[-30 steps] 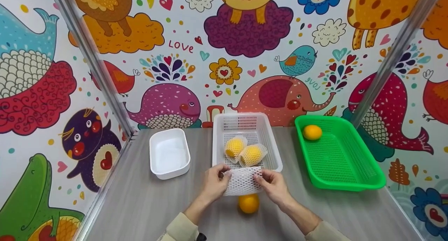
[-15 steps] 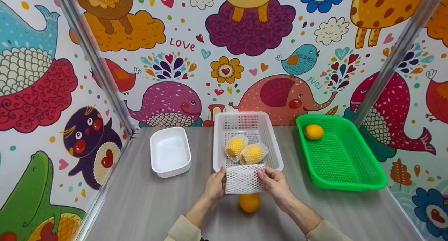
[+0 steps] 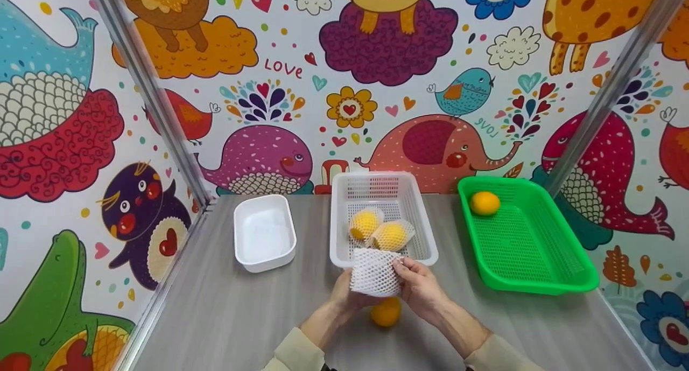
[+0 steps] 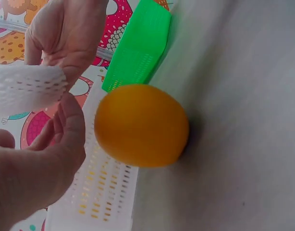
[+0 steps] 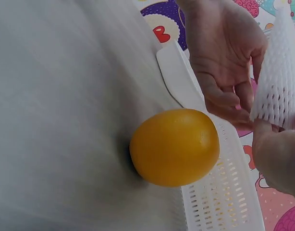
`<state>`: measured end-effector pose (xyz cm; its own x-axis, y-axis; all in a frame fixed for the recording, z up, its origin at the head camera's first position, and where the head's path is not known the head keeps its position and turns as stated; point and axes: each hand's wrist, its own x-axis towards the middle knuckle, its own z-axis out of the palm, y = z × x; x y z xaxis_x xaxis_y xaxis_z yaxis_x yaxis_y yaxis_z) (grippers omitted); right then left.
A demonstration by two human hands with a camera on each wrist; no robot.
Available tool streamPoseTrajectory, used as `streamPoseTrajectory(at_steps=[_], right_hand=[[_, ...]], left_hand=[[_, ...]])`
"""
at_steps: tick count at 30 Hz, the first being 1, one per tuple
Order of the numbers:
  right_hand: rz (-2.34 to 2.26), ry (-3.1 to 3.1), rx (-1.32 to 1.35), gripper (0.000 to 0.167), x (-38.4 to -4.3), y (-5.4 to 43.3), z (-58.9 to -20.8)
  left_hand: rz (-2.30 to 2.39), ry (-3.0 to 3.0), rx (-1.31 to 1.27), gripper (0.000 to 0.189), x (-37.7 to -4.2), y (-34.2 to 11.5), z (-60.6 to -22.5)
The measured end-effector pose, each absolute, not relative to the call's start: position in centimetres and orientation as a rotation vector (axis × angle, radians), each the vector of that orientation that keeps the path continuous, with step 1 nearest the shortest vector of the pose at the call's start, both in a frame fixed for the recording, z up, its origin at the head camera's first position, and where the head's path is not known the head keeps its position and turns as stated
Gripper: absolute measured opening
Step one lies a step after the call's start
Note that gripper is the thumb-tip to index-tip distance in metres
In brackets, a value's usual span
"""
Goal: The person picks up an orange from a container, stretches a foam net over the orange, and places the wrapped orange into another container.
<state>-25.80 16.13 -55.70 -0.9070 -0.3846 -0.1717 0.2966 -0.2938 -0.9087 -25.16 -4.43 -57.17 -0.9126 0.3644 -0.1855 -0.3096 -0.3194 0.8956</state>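
Note:
A white foam fruit net (image 3: pixel 375 273) is held up over the table, tilted. My right hand (image 3: pixel 422 287) pinches its right edge with the thumb in front. My left hand (image 3: pixel 346 295) is under and behind the net, partly hidden in the head view. In the right wrist view the left hand (image 5: pixel 224 62) shows its palm, with loosely bent fingers at the net's lower edge. In the left wrist view its thumb stands apart from the net. A bare orange (image 3: pixel 386 312) lies on the table below the hands.
Two net-wrapped yellow fruits (image 3: pixel 392 235) lie in a white perforated basket (image 3: pixel 425 220) just beyond the hands. A green basket (image 3: pixel 538 285) at the right holds one orange (image 3: pixel 485 203). A white plastic tub (image 3: pixel 264 231) stands at the left. Printed wall panels (image 3: pixel 290 37) enclose the table.
My left hand has let go of the net's left edge and moved right, under it. The net has tilted, still in my right hand. The orange on the table stays put.

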Motion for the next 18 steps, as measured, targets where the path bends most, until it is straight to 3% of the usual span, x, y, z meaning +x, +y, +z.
streamPoseTrajectory(at_steps=[5,12,18], right_hand=[[-2.246,1.482,-0.106,0.029,-25.97,16.05,-55.86],[-2.249,1.47,-0.17,0.027,-26.13,16.28,-56.28],[-2.237,1.494,-0.199,0.027,-26.13,16.74,-56.49]], left_hand=[[2.231,1.453,0.087,0.065,-25.38,-3.87,-56.72],[2.226,1.5,0.067,0.05,-25.97,-3.67,-56.61],[2.227,1.44,-0.019,0.051,-26.05,-3.56,-56.37]])
